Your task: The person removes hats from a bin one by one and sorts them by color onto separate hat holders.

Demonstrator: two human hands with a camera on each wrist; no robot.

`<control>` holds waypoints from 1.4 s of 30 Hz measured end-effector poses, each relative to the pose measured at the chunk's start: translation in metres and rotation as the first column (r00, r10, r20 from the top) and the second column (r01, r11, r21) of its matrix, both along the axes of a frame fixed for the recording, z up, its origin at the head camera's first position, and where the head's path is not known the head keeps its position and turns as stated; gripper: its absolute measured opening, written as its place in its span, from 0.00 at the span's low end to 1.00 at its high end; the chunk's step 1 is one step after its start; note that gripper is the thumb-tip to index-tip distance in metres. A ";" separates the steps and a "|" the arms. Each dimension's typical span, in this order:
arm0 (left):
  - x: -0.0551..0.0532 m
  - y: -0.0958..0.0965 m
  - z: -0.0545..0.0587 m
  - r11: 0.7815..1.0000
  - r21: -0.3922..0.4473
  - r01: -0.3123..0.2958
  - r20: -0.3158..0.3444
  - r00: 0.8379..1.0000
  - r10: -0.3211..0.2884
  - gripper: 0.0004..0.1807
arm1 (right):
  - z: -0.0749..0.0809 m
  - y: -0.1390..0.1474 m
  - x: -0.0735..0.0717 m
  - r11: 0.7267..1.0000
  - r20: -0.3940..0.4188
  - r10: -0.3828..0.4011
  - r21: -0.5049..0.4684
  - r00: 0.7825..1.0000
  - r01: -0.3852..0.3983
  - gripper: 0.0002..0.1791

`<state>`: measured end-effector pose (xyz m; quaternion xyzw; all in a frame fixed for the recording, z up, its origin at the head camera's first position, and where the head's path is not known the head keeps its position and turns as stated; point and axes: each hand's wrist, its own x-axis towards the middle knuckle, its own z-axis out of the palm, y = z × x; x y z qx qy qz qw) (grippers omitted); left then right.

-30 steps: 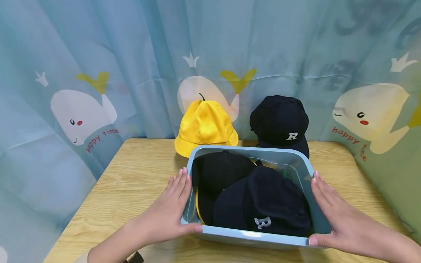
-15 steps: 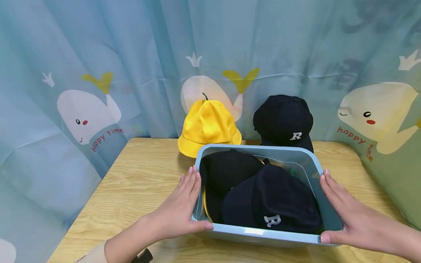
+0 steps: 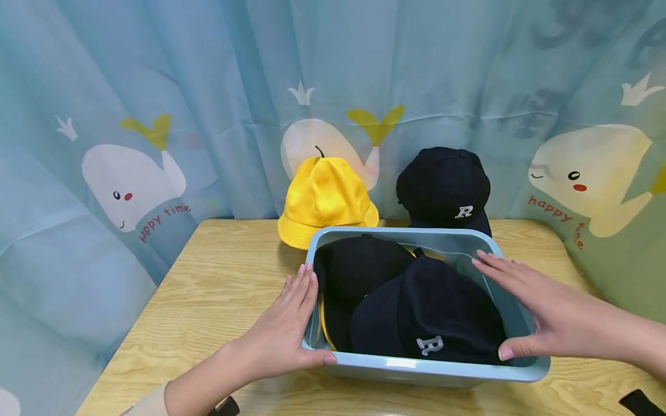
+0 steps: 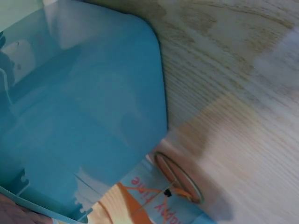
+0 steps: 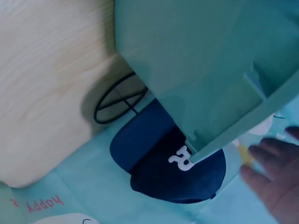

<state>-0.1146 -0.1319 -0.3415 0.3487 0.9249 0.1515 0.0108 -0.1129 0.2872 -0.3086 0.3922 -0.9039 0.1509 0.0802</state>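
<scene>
Two dark caps [image 3: 442, 306] show inside the bin [image 3: 442, 377] on the table [image 3: 229, 277]. Left hand [image 3: 281, 332] lies straight-fingered against its left side; right hand [image 3: 543, 306] hovers, spread and holding nothing, above its right end. Settling the bin seems nearly done; lifting a cap would call for curling fingers.

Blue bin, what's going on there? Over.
Left hand on blue bin, left side. Right hand over right side, fingers extended. Dark caps inside. Behind: yellow hat, another cap.

A light blue curtain [image 3: 208, 63] hangs behind the wooden table [image 3: 224, 271]. On the curtain are printed pale whales [image 3: 121, 172] with yellow tails [image 3: 376, 126], small white crowns [image 3: 301, 97] and red words "happy time" [image 3: 164, 222].
</scene>
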 end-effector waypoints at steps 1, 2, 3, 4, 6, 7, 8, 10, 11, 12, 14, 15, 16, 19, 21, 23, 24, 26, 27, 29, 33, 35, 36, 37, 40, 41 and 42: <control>0.000 0.000 -0.001 1.000 0.004 0.003 -0.009 1.000 -0.003 0.64 | 0.004 -0.003 -0.003 1.000 0.015 0.010 -0.014 1.000 -0.010 0.60; 0.000 0.000 -0.001 1.000 0.009 0.004 -0.014 1.000 -0.004 0.64 | 0.008 -0.006 -0.006 0.999 0.037 0.025 -0.031 0.999 -0.024 0.58; 0.000 0.000 -0.002 1.000 0.013 0.006 -0.020 1.000 -0.006 0.64 | 0.011 -0.009 -0.009 0.998 0.059 0.037 -0.045 0.998 -0.034 0.55; -0.001 0.000 -0.002 1.000 0.018 0.007 -0.021 1.000 -0.007 0.64 | 0.014 -0.013 -0.012 0.996 0.073 0.062 -0.062 0.995 -0.057 0.52; -0.001 -0.001 -0.003 1.000 0.021 0.007 -0.022 1.000 -0.006 0.64 | 0.019 -0.020 -0.020 0.987 0.092 0.133 -0.104 0.987 -0.123 0.46; -0.001 -0.001 -0.003 1.000 0.023 0.006 -0.021 1.000 -0.006 0.64 | 0.022 -0.023 -0.025 0.979 0.105 0.171 -0.126 0.980 -0.158 0.43; -0.001 -0.001 -0.003 1.000 0.022 0.004 -0.017 1.000 -0.003 0.64 | 0.024 -0.026 -0.030 0.969 0.117 0.214 -0.148 0.970 -0.196 0.40; -0.001 -0.001 -0.003 1.000 0.019 0.001 -0.013 1.000 -0.001 0.65 | 0.028 -0.033 -0.040 0.946 0.143 0.292 -0.191 0.946 -0.263 0.36; -0.001 0.000 -0.003 1.000 0.018 0.000 -0.011 1.000 0.000 0.65 | 0.030 -0.036 -0.044 0.936 0.166 0.318 -0.209 0.933 -0.282 0.35; -0.001 0.000 -0.003 1.000 0.017 -0.001 -0.004 1.000 0.001 0.65 | 0.032 -0.039 -0.049 0.930 0.190 0.335 -0.224 0.923 -0.291 0.33; -0.001 -0.001 -0.003 1.000 0.022 -0.002 0.008 1.000 0.002 0.65 | 0.034 -0.046 -0.058 0.923 0.247 0.357 -0.243 0.901 -0.299 0.31; -0.001 -0.001 -0.003 1.000 0.025 -0.003 0.014 1.000 0.002 0.65 | 0.035 -0.049 -0.062 0.922 0.277 0.361 -0.249 0.891 -0.296 0.29; -0.001 -0.001 -0.003 1.000 0.027 -0.003 0.018 1.000 0.003 0.65 | 0.036 -0.052 -0.066 0.925 0.307 0.356 -0.250 0.882 -0.287 0.28; -0.002 -0.001 -0.003 1.000 0.031 -0.005 0.027 1.000 0.005 0.65 | 0.036 -0.061 -0.077 0.942 0.376 0.321 -0.226 0.869 -0.250 0.25; -0.002 -0.001 -0.003 1.000 0.028 -0.008 0.028 1.000 0.007 0.65 | 0.035 -0.066 -0.083 0.958 0.418 0.276 -0.192 0.866 -0.213 0.23; -0.001 -0.001 -0.003 1.000 0.030 -0.009 0.034 0.999 0.008 0.65 | 0.035 -0.071 -0.087 0.971 0.445 0.232 -0.152 0.865 -0.183 0.23; -0.001 -0.001 -0.003 1.000 0.030 -0.009 0.036 0.999 0.008 0.65 | 0.034 -0.073 -0.089 0.977 0.459 0.212 -0.130 0.863 -0.170 0.23; -0.001 -0.001 -0.003 1.000 0.030 -0.008 0.040 0.999 0.007 0.65 | 0.033 -0.076 -0.092 0.983 0.485 0.185 -0.098 0.855 -0.157 0.23; -0.001 -0.001 -0.003 1.000 0.030 -0.007 0.042 0.999 0.006 0.65 | 0.032 -0.077 -0.093 0.984 0.498 0.177 -0.087 0.849 -0.155 0.23; -0.001 -0.001 -0.003 1.000 0.029 -0.006 0.044 0.999 0.005 0.65 | 0.031 -0.079 -0.094 0.987 0.534 0.162 -0.071 0.830 -0.146 0.22; -0.001 -0.001 -0.003 1.000 0.021 -0.008 0.033 0.999 0.007 0.65 | 0.030 -0.081 -0.093 0.989 0.609 0.142 -0.054 0.780 -0.137 0.16; 0.000 -0.001 -0.003 1.000 0.019 -0.009 0.025 1.000 0.008 0.64 | 0.030 -0.082 -0.091 0.988 0.628 0.146 -0.051 0.764 -0.148 0.13; 0.000 -0.001 -0.003 1.000 0.019 -0.009 0.020 1.000 0.008 0.65 | 0.030 -0.082 -0.090 0.986 0.635 0.154 -0.052 0.757 -0.158 0.12; 0.000 -0.001 -0.003 1.000 0.020 -0.009 0.014 1.000 0.008 0.65 | 0.029 -0.082 -0.089 0.984 0.640 0.167 -0.056 0.750 -0.170 0.10; 0.000 -0.001 -0.004 1.000 0.025 -0.008 -0.002 1.000 0.008 0.65 | 0.030 -0.083 -0.087 0.977 0.662 0.204 -0.084 0.722 -0.198 0.07; 0.000 -0.001 -0.004 1.000 0.029 -0.007 -0.006 1.000 0.007 0.65 | 0.030 -0.083 -0.087 0.974 0.672 0.214 -0.095 0.709 -0.204 0.06; 0.000 -0.001 -0.004 0.999 0.032 -0.006 -0.008 1.000 0.007 0.65 | 0.030 -0.083 -0.087 0.971 0.677 0.231 -0.109 0.699 -0.215 0.06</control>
